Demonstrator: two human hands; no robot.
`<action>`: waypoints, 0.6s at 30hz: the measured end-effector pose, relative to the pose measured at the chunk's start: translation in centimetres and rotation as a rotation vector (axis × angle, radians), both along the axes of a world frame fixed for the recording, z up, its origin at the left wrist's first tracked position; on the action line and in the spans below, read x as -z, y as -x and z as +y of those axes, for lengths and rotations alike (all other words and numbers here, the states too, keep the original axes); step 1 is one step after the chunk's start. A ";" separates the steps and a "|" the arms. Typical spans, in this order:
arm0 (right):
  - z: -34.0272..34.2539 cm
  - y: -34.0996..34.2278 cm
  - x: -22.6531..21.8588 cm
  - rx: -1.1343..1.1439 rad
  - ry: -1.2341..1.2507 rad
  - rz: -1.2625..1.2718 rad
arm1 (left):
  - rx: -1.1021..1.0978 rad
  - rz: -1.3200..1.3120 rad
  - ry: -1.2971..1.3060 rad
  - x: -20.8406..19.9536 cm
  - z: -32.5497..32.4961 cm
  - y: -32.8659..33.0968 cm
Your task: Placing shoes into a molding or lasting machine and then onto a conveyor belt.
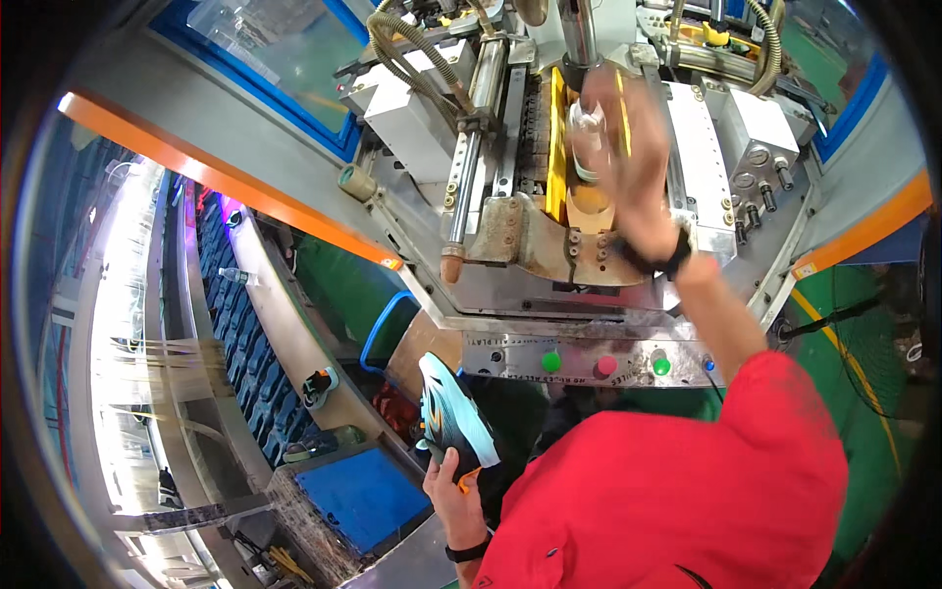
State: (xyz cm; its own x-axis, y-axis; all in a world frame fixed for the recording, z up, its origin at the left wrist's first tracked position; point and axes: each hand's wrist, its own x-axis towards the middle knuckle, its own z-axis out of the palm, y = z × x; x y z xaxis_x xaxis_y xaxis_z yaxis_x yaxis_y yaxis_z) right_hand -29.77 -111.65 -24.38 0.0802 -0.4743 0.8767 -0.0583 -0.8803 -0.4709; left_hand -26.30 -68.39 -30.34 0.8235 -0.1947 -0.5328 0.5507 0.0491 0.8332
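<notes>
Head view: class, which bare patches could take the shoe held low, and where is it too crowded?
The blue mat, between the conveyor and the left hand holding the shoe, lies bare. The steel ledge above the coloured buttons is a narrow bare strip. The machine's middle is crowded: the right hand, yellow guide, rods and hoses.

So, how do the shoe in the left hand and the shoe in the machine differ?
The shoe in the left hand is light blue with dark and orange marks and looks sharp; the shoe in the machine is pale and blurred. The first is held low, clear of the machine; the second sits up inside it, between yellow parts. The left hand grips the first from below; the right hand reaches to the second. Both are single shoes.
</notes>
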 end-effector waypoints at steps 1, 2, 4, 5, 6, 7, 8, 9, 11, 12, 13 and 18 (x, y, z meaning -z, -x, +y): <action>-4.8 -0.2 -3.6 0.164 0.126 -0.036 | 0.007 0.003 0.027 0.1 -0.3 -0.1; -7.8 -0.4 -8.4 0.611 0.453 0.136 | 0.018 0.003 0.035 -0.1 -0.8 0.0; -10.7 -1.3 -13.6 -0.242 -0.139 -0.167 | 0.052 0.011 -0.004 -0.5 -1.5 0.3; -13.8 -3.7 -12.6 -0.368 -0.305 -0.150 | 0.032 0.009 -0.017 -0.4 -1.1 0.7; -14.1 -4.1 -12.9 -0.260 -0.296 -0.100 | 0.022 0.023 0.016 -0.1 -1.0 1.1; -14.3 -4.5 -13.1 -0.152 -0.284 -0.050 | 0.013 0.036 0.051 0.1 -1.0 1.4; -14.2 -4.7 -13.3 -0.110 -0.273 -0.031 | 0.006 0.033 0.090 0.6 -0.7 1.7; -14.7 -4.8 -13.4 -0.111 -0.266 -0.032 | 0.001 0.032 0.092 1.0 -0.5 1.8; -14.7 -4.6 -13.2 -0.108 -0.270 -0.028 | 0.003 0.041 0.102 1.7 0.0 2.1; -14.7 -4.7 -13.1 -0.111 -0.278 -0.028 | -0.004 0.038 0.105 1.9 0.2 2.4; -14.6 -4.8 -12.9 -0.114 -0.282 -0.031 | -0.023 0.026 0.099 2.0 0.4 2.6; -16.7 -6.8 -10.8 0.035 -0.176 0.063 | -0.268 -0.011 0.023 1.4 3.1 5.7</action>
State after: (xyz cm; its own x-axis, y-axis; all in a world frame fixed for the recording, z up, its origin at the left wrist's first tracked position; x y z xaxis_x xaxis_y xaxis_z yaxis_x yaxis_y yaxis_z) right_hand -23.00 -128.31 -13.60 0.1126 -0.6237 0.7736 -0.1217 -0.7813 -0.6122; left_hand -31.96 -65.30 -31.70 0.8532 0.0190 -0.5213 0.5061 0.2114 0.8361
